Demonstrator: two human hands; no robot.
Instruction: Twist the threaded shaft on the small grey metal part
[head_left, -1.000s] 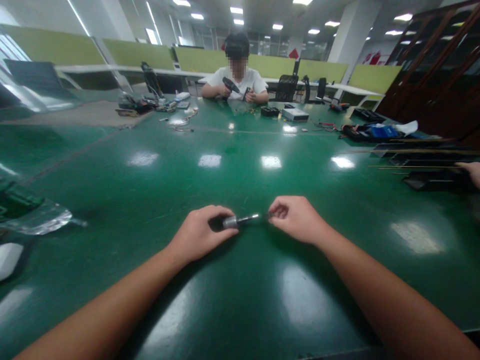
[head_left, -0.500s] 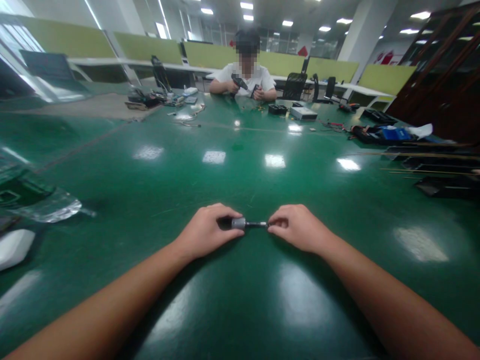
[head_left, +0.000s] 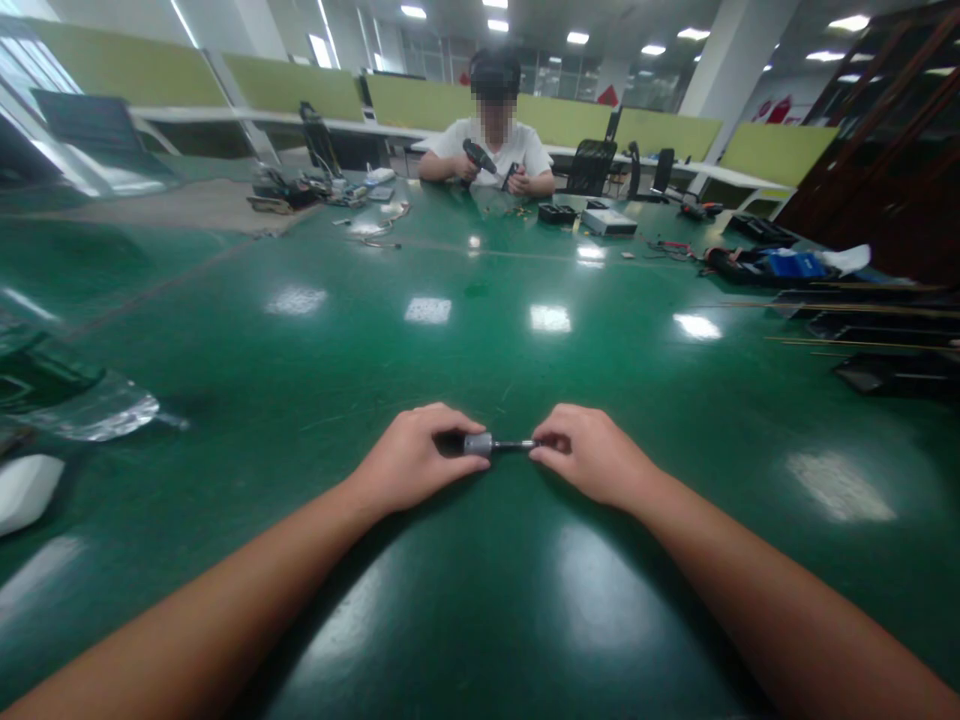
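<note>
A small screwdriver [head_left: 478, 444] with a grey cylindrical handle and thin metal shaft lies level, just at the green tabletop. My left hand [head_left: 409, 455] grips the grey handle between thumb and fingers, from the left; its rear end is partly hidden in the palm's shadow. The thumb and fingertips of my right hand [head_left: 589, 450] are pinched on the far end of the shaft [head_left: 514, 446], covering the tip. Whether a separate bit sits there cannot be made out.
Across the green table [head_left: 480, 380] a person [head_left: 487, 150] holds a power drill [head_left: 478, 157]. A water bottle [head_left: 82, 400] and a white object [head_left: 28, 493] are at left. Black trays [head_left: 892, 373] and a tool bag [head_left: 780, 265] lie at right.
My right fingertips have shifted slightly left along the shaft, and less of it shows. My left hand keeps its hold on the handle. The other person's drill has tilted a little.
</note>
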